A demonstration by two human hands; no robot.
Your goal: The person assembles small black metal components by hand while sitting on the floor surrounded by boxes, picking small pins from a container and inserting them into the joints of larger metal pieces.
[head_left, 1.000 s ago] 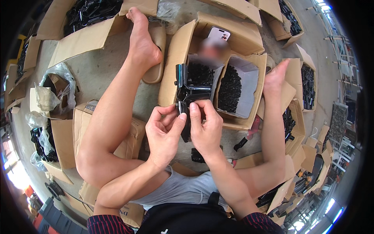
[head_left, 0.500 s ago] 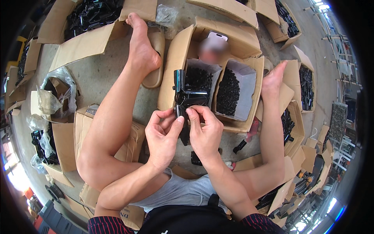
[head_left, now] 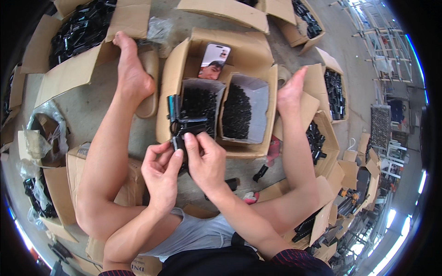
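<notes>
Between my hands is a glossy black plastic part (head_left: pixel 174 109) with several arms. It is held in front of an open cardboard box (head_left: pixel 162 120). The thumb and fingers of my left hand (head_left: pixel 161 179) pinch its lower end. My right hand (head_left: pixel 207 165) presses close beside, thumb and forefinger closed on the same part; the fingertips hide the join. Inside the box stand two grey-lined trays, a left one (head_left: pixel 221 88) and a right one (head_left: pixel 260 99), both holding small black pieces (head_left: pixel 236 112). A phone (head_left: pixel 220 49) leans behind them, a person on its screen.
Open cartons of black parts stand around me, one at the far left (head_left: pixel 64 87), others at the right (head_left: pixel 332 94). My bare legs flank the middle box. A loose black piece (head_left: pixel 260 173) lies on the floor (head_left: pixel 271 161). A tan slipper (head_left: pixel 148 83) is beside my left foot.
The whole view has shifted, so the box and both hands appear farther left. Both hands still grip the black part, which has turned slightly between the fingers.
</notes>
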